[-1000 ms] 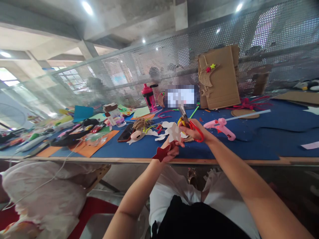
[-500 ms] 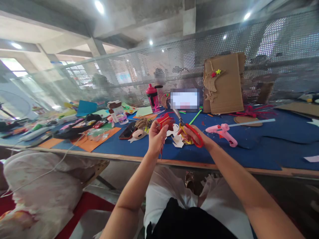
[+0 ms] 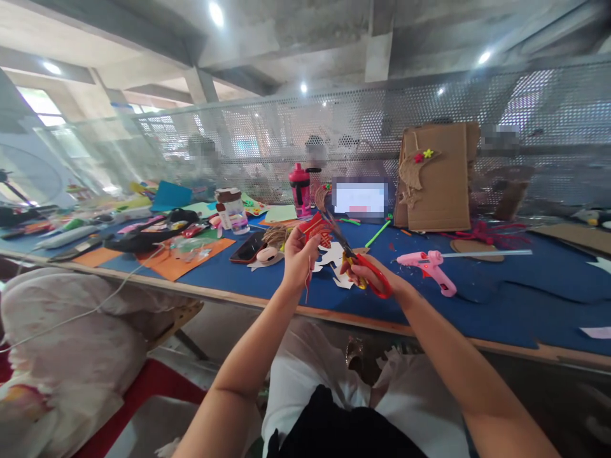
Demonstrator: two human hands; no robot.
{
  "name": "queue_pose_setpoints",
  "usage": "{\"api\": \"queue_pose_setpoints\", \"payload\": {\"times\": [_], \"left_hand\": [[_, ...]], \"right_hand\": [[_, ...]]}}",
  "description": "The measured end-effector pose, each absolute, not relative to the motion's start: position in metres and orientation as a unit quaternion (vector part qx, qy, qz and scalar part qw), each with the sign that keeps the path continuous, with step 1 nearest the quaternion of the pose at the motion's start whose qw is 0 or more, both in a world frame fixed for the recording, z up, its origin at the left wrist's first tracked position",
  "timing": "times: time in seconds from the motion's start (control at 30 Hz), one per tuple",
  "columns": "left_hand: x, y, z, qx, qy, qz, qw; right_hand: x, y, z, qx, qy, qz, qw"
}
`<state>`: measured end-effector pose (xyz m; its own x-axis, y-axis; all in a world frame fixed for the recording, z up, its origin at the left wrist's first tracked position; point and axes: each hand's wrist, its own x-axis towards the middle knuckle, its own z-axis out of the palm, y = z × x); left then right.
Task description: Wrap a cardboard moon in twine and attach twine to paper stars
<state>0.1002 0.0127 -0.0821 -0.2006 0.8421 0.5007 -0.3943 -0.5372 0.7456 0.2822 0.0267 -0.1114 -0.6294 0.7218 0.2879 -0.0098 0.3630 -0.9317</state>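
A person works at a crowded blue-topped table (image 3: pixel 506 315), a pink glue gun (image 3: pixel 436 270) lying just right of the hands. Left of the glue gun, the left hand (image 3: pixel 298 256) pinches a red piece (image 3: pixel 319 230) with yellowish markings between thumb and fingers; the piece juts out past the fingertips, towards the scissors, and a thin red strip hangs beneath the palm. Nearer the glue gun, the right hand (image 3: pixel 367 273) curls its fingers around the red-and-yellow handles of the scissors (image 3: pixel 350 245). The blades slant up and away beside the red piece (whether they touch it, I cannot tell from where I stand).

White paper scraps (image 3: pixel 333 256) lie on the table below the two hands, left of the glue gun. Behind the glue gun, brown cardboard (image 3: pixel 449 184) stands upright against the perforated screen (image 3: pixel 286 121), a twine crescent (image 3: pixel 411 170) with a red and a yellow flower hanging on its front. A green stick (image 3: pixel 379 233) lies beyond the glue gun and to its left; farther left come a pink bottle (image 3: pixel 300 194), standing upright, a dark phone (image 3: pixel 248 247) and orange paper (image 3: pixel 181 268).
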Motion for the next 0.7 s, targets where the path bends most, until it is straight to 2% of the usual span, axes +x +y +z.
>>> {"api": "queue_pose_setpoints", "payload": {"times": [0.17,0.33,0.7], "left_hand": [[0.0976,0.0082,-0.0792,0.483,0.218,0.717,0.453],[0.0951,0.0091,-0.0809,0.505,0.218,0.72,0.423],[0.092,0.0077,-0.0732,0.491,0.224,0.725,0.429]], "right_hand": [[0.2845,0.0293,-0.1145,-0.213,-0.76,0.509,0.344],[0.2823,0.0295,-0.1155,-0.231,-0.745,0.534,0.326],[0.2838,0.0293,-0.1137,-0.264,-0.78,0.479,0.303]]}}
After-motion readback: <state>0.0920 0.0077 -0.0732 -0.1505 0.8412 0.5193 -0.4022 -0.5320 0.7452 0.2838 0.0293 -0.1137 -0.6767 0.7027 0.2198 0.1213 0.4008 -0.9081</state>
